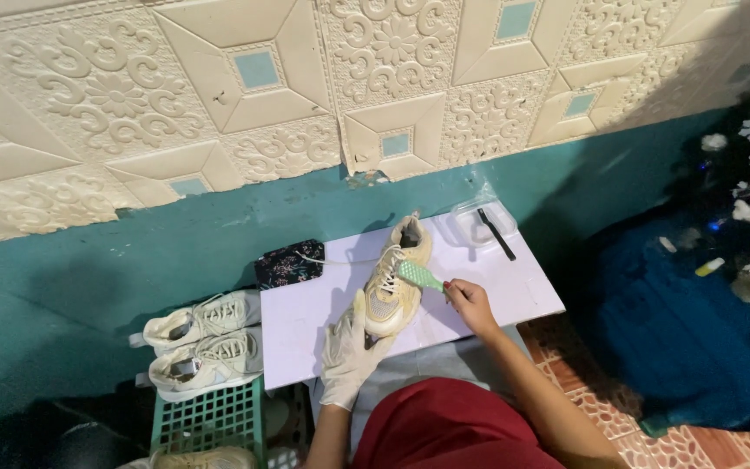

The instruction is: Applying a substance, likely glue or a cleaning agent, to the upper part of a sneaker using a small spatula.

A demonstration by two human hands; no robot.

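1. Cream and pale yellow, the sneaker (394, 278) lies near the middle of a white board (514, 287), its heel toward the far edge by the wall and its toe toward the person.
2. The left hand (351, 347), in a white glove, rests against the toe end of the sneaker at the near edge of the board, fingers curled around the shoe's side.
3. The right hand (470, 304), bare, is closed in a pinch on the handle of a green brush (419, 276); the brush head lies on the laces in the middle of the sneaker.
4. A white lace trails from the sneaker toward the left side of the board, where a dark flowered pouch (289, 263) sits at the far left corner, partly off the edge.
5. At the far right corner stands a clear plastic tub (470, 227) with a thin black stick (496, 234) lying across its rim and onto the board.
6. Off the left edge of the board, two white sneakers (206, 343) lie side by side on a green crate (210, 417).
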